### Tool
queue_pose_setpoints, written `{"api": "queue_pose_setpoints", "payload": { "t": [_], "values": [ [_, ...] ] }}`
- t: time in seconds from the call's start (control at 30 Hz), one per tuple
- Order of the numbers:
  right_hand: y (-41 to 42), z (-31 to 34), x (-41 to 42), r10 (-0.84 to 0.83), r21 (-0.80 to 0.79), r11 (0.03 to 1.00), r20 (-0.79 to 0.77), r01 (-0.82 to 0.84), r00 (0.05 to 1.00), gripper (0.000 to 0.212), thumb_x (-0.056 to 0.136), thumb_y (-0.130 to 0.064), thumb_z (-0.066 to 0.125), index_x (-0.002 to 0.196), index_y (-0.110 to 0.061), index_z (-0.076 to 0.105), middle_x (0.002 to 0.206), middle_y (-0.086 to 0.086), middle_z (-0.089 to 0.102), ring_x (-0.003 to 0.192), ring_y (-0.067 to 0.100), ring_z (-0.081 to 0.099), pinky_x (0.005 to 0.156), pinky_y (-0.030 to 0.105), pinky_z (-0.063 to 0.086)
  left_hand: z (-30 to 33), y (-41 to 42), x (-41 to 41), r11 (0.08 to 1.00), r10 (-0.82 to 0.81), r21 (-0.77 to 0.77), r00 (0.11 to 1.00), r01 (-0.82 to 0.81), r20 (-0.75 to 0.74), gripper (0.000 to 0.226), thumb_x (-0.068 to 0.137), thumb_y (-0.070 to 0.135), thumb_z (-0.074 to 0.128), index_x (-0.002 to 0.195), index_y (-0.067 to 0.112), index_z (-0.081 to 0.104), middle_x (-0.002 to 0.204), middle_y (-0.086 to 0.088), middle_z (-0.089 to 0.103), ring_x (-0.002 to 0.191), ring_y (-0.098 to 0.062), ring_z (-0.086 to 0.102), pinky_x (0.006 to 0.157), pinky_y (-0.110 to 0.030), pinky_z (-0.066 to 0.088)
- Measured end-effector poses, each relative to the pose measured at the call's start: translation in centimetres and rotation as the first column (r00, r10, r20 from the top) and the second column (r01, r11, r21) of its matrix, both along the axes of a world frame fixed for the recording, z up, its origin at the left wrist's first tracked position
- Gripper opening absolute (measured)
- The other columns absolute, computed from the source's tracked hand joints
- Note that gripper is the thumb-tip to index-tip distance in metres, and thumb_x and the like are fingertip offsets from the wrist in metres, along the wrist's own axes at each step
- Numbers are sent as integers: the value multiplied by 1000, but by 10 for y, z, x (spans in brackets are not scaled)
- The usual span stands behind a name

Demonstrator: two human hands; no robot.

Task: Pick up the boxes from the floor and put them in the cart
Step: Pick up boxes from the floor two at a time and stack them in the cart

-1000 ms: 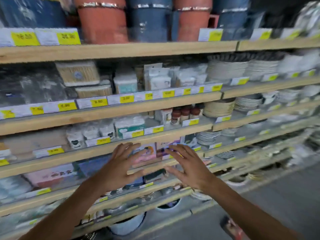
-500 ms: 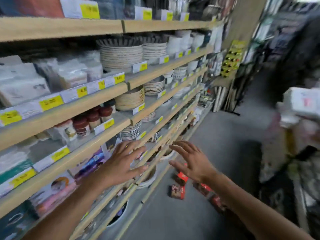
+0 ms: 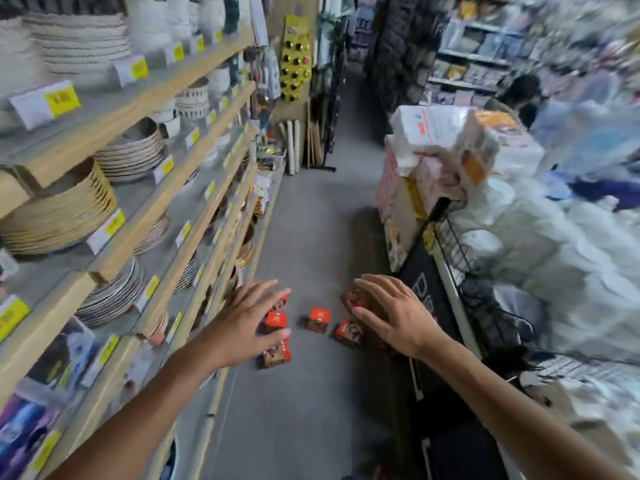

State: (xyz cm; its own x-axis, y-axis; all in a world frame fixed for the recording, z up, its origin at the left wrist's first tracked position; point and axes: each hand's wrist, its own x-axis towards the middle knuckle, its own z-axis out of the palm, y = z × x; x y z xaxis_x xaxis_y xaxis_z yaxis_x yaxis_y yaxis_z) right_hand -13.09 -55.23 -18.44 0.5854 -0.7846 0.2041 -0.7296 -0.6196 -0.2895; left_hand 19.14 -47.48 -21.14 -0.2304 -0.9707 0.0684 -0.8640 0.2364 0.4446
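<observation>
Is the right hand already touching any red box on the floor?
Cannot tell. In the head view the open right hand overlaps a red box, but a single view cannot show whether the fingers are in contact or above it.

Small red-and-brown boxes (image 3: pixel 319 320) are scattered on the grey floor (image 3: pixel 311 220), between shelving (image 3: pixel 194 216) and cart (image 3: pixel 450 271).

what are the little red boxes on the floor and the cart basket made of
The red boxes look like printed cardboard with a slightly glossy finish: sharp edges, flat printed faces. The cart basket looks like dark coated metal wire, since thin crossing bars form an open grid. Blur leaves both uncertain.
</observation>
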Motion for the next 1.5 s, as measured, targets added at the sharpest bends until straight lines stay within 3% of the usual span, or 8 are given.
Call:
{"api": "queue_pose_setpoints", "payload": {
  "t": [0.1,0.37,0.5,0.7,0.83,1.17,1.33,1.5],
  "values": [
    [-7,-8,-21,-75,27,997,-17,75,997,64,98,-69,39,148,-31,45,150,-8,47,141,14,37,119,35,31,-12,-27,-10,999,-46,12,998,45,45,81,81,77,36,154,41,27,161,9,22,149,-11,11,114,-16,-6],
    [-81,-37,-43,-118,71,990,-9,118,993,63,99,-69,39,152,-35,37,154,-13,40,144,10,31,121,33,27,-28,-105,-21,989,-32,143,998,25,50,74,90,64,53,154,45,20,162,17,12,149,-5,2,120,-35,13],
    [-147,-57,-52,-94,115,989,10,93,995,65,98,-68,42,152,-33,37,155,-11,40,144,12,31,121,33,25,-37,-160,-31,984,17,175,998,-27,59,79,86,69,49,154,43,21,162,16,14,149,-8,6,121,-43,19],
    [-238,-72,-66,-23,188,982,12,21,1000,68,97,-69,42,152,-31,38,155,-10,41,144,13,31,122,34,26,-48,-228,-62,964,96,247,995,-102,35,74,93,57,57,155,43,19,161,19,10,150,-6,3,120,-45,21],
    [-295,-80,-70,-10,219,976,0,10,1000,68,96,-70,39,152,-30,38,154,-8,43,143,15,33,121,38,29,-60,-263,-74,964,131,238,991,-121,-27,73,93,51,62,154,39,24,157,18,16,146,-2,5,119,-36,16],
    [-394,-114,-49,-105,319,943,16,95,994,59,101,-60,46,152,-32,38,155,-8,41,144,13,30,119,31,23,-146,-342,-37,951,147,285,987,-121,-70,78,85,68,49,154,38,28,158,13,23,147,-11,18,117,-37,23],
    [-434,-163,-32,-105,384,915,-73,126,992,64,99,-67,39,154,-34,33,157,-8,38,146,16,29,121,41,28,-213,-378,-22,918,202,365,976,-158,-85,79,82,67,44,153,34,32,155,5,29,144,-19,24,116,-37,24],
    [-468,-236,-7,-74,435,893,-101,112,992,64,99,-59,49,155,-29,34,157,-3,39,145,19,31,120,38,25,-286,-408,-9,901,257,373,965,-221,-49,75,82,60,48,146,20,46,148,-3,44,136,-26,39,111,-40,32]
  ]
}}
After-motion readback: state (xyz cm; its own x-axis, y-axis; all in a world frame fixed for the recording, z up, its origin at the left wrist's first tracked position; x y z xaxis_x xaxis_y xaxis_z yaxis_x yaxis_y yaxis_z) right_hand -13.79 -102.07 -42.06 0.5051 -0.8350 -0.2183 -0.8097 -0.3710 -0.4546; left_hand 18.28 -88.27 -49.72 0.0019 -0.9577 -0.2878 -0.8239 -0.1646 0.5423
